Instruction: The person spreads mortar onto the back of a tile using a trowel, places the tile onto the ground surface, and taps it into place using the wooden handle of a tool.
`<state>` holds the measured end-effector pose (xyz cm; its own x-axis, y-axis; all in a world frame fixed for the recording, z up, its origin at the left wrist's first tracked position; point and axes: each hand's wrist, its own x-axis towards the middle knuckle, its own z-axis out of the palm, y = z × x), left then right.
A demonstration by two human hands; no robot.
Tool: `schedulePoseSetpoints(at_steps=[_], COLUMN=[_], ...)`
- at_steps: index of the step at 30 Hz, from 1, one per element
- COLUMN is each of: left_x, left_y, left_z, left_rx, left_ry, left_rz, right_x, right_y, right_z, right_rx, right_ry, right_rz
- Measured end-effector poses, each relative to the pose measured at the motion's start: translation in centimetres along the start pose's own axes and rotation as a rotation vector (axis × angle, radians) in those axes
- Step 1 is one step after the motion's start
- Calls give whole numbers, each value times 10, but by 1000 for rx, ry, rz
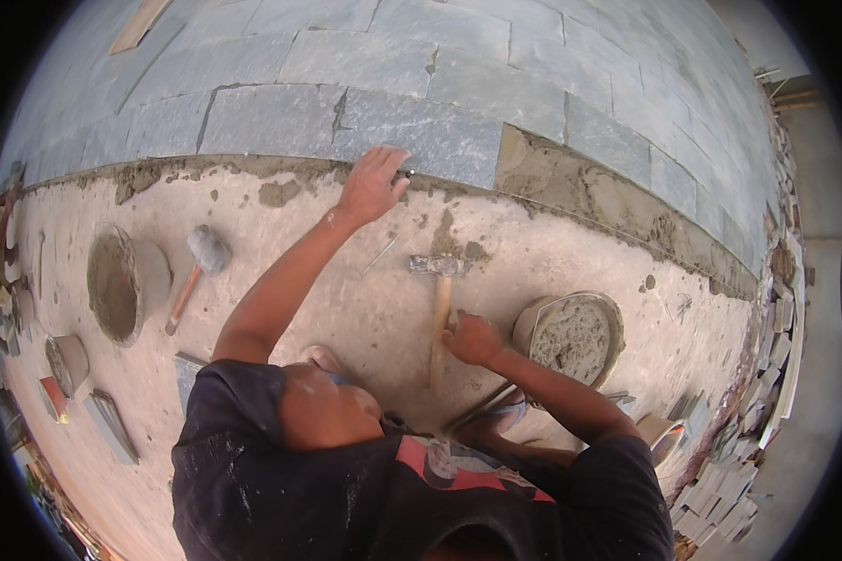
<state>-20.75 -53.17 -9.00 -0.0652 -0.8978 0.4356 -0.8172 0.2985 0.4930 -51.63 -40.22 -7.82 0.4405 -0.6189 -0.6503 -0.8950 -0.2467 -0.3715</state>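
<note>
My left hand (374, 185) rests at the near edge of a grey stone slab (419, 134); its fingers are partly stretched and the thumb stands apart. A small dark item by the fingertips is too small to name. Closed at the handle of a hammer (442, 313) is my right hand (474, 338). The hammer's metal head points away from me, and its wooden handle runs back past my fist. Right of that slab lies a bed of wet mortar (580, 175), bordered by laid slabs beyond it.
A bucket of mortar (576, 338) stands right of my right hand. Farther left are another bucket (145, 285), a mallet (208, 251) and a small pail (68, 363). Loose slabs (112, 425) lie at lower left. Stone pieces (720, 496) are piled along the right edge.
</note>
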Motion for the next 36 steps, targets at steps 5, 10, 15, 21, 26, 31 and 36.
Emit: schedulePoseSetpoints(at_steps=[5, 10, 15, 21, 26, 31, 36], left_x=[6, 6, 5, 4, 25, 57, 83], left_y=[8, 13, 20, 31, 19, -25, -68], left_z=[1, -1, -9, -25, -37, -26, -28], left_rx=[-34, -28, -45, -55, 3, 240, 457], left_ry=[-22, -29, -27, -75, -189, -255, -455], left_rz=[6, 37, 1, -22, -50, -123, -157], right_x=[1, -23, -62, -75, -59, -30, -21], right_y=[-13, -7, -4, 12, 19, 27, 27], right_z=[-30, -81, -145, -182, -176, -146, -142], right_rx=[9, -98, -161, 71, 94, 4, -56], right_ry=[36, 33, 76, 295, 281, 208, 168], right_rz=[-63, -172, -153, -211, -218, -265, -251])
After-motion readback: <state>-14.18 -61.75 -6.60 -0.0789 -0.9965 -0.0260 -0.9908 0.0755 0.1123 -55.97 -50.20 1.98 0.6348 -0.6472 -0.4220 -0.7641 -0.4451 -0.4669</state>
